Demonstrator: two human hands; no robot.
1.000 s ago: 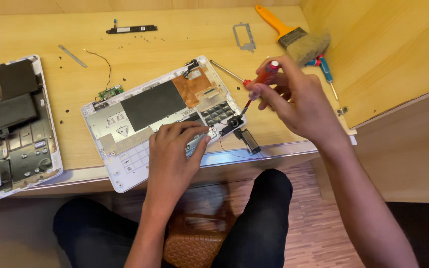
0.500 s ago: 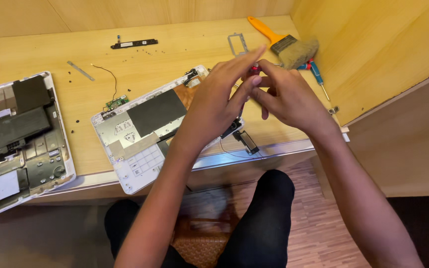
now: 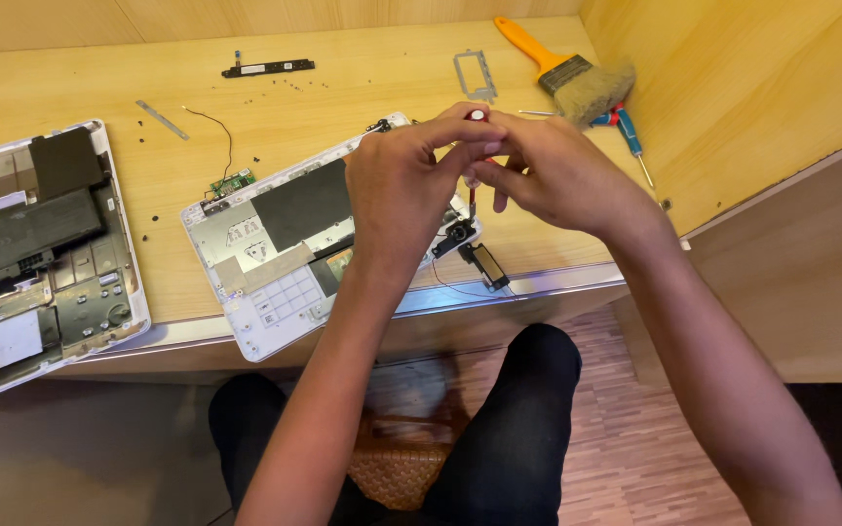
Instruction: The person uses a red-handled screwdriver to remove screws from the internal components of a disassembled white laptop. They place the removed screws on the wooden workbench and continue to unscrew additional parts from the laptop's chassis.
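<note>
Both hands meet above the right end of the opened white laptop base (image 3: 275,258), which lies tilted on the wooden counter (image 3: 343,97) with its near corner over the front edge. The left hand (image 3: 406,180) and the right hand (image 3: 557,175) are curled together around a small red-handled screwdriver (image 3: 477,115); only its red top peeks out between the fingertips, and a thin stretch of shaft shows below them, pointing down at the base. The left fingers pinch the top while the right closes on the handle just beneath. The hands hide most of the tool and the part of the base under them.

Just beside the base's right edge, a small black speaker part (image 3: 487,265) lies at the counter's front lip, joined by a thin wire. To the left sits a second opened laptop shell (image 3: 41,258), well apart. Farther back lie a black strip (image 3: 267,68), a small metal bracket frame (image 3: 475,76), a slim metal strip (image 3: 161,119) and scattered tiny screws. A paintbrush with an orange handle (image 3: 562,68) rests near the right wall, with a blue-handled screwdriver (image 3: 628,141) touching its bristles
</note>
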